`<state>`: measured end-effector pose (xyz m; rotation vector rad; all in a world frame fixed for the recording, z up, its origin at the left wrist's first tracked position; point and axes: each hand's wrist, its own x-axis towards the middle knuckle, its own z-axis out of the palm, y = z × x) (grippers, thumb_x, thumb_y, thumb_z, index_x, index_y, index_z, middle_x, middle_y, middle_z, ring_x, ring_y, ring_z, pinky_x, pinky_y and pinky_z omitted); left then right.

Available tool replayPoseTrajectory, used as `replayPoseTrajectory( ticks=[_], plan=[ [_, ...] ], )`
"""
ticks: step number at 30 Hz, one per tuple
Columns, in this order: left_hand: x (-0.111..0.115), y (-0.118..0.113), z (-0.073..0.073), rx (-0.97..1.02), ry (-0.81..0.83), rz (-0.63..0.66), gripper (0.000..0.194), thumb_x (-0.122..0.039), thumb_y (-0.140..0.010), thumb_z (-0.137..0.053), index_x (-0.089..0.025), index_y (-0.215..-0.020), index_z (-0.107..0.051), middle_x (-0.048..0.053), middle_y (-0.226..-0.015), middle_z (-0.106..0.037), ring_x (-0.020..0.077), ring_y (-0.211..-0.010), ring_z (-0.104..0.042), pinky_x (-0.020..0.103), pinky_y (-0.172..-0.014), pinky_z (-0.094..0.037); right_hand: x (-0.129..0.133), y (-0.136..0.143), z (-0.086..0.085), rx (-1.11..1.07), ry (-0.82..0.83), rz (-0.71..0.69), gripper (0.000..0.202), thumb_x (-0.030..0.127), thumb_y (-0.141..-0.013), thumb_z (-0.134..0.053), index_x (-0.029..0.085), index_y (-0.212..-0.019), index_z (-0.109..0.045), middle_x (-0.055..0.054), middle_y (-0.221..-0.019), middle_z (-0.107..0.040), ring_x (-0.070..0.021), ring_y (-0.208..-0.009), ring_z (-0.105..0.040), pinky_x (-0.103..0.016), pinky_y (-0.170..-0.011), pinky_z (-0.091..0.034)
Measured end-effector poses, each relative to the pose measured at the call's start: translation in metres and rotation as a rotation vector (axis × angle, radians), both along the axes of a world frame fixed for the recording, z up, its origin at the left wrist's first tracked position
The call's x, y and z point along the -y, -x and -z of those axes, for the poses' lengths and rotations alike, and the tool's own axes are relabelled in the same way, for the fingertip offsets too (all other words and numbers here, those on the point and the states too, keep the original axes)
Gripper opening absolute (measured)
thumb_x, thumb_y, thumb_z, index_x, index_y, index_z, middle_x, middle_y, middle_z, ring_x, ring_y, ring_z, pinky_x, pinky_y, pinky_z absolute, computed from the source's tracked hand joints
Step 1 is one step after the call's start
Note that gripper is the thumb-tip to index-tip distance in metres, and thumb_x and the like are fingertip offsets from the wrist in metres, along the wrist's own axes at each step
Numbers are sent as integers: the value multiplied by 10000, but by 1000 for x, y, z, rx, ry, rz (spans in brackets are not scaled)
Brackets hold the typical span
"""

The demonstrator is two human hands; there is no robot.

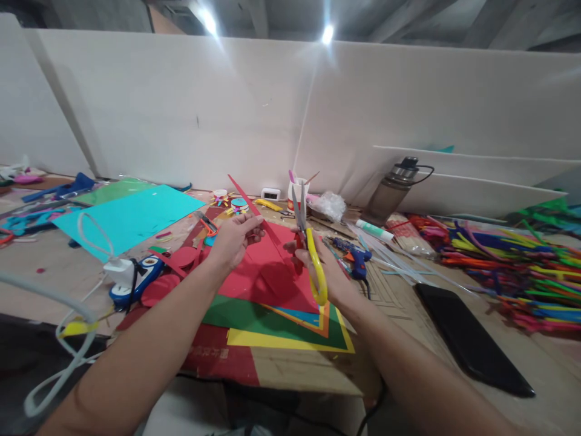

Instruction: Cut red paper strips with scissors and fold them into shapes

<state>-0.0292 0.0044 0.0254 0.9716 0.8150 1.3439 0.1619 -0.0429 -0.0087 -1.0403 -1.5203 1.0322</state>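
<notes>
Between the fingers of my left hand (236, 239) is a thin strip of red paper (245, 197), slanting up to the left and down to the right. My right hand (324, 266) holds scissors (318, 266) with a yellow handle loop and a red one; their blades point upward and look slightly parted. Beneath both hands lies a red paper sheet (254, 281). Under it, green paper (272, 327) and yellow paper (290, 342) stick out, with blue and orange edges at the right corner.
Red paper discs (161, 289) and a blue power strip (138, 281) lie at left, near a turquoise sheet (131, 221). Right are a blue glue gun (361, 261), a bottle (388, 194), a black phone-like slab (472, 339) and colourful pipe cleaners (512, 266). A pen cup (297, 192) stands behind.
</notes>
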Motion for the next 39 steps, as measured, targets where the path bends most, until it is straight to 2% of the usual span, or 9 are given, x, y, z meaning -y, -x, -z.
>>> replayPoseTrajectory(
  ticks=[3,6,10,14,18,29,39],
  plan=[
    [-1,5,-3,6,14,-38,276,-301,-611,-817,-125,-709,-628,16,-662,-645,85,-569,-587,206,-544,-441,1,-6,-3,148,17,-37,472,417,-855,-585,188,-1265,-541,-55,-886,-658,-178,-744,-599,-300,-649,-473],
    [-4,9,-4,24,21,-78,240,-277,-630,-792,-119,-746,-653,17,-682,-655,96,-592,-606,218,-557,-469,2,-10,-5,291,1,-59,369,472,-879,-561,184,-1103,-610,-11,-724,-601,-161,-635,-547,-277,-577,-426],
    [-8,12,-3,58,48,-112,195,-241,-647,-759,-122,-764,-658,19,-712,-667,109,-612,-622,242,-572,-499,5,-10,-13,397,-15,-87,330,512,-878,-562,192,-925,-624,-4,-692,-580,-154,-617,-528,-254,-542,-384],
    [-10,13,-4,72,69,-144,176,-227,-650,-753,-129,-748,-644,12,-709,-665,109,-614,-618,255,-582,-516,13,-6,-27,401,-1,-154,323,506,-863,-590,185,-881,-619,0,-683,-566,-130,-585,-490,-233,-519,-358],
    [-10,15,-4,67,90,-161,164,-211,-658,-744,-131,-745,-630,7,-666,-650,109,-578,-617,261,-590,-522,18,-3,-35,396,32,-161,354,535,-863,-581,185,-810,-597,13,-622,-524,-101,-518,-412,-218,-470,-295],
    [-15,17,-3,43,97,-168,153,-208,-680,-724,-130,-730,-603,-11,-578,-598,106,-503,-605,244,-561,-515,18,-3,-32,366,50,-172,374,556,-863,-576,191,-784,-592,17,-570,-496,-99,-490,-388,-213,-436,-266],
    [-14,17,-4,39,103,-171,162,-222,-670,-737,-131,-734,-620,19,-622,-649,119,-532,-633,245,-573,-518,20,-3,-34,323,42,-170,388,566,-839,-601,194,-735,-573,27,-554,-448,-90,-479,-355,-209,-417,-241]
  ],
)
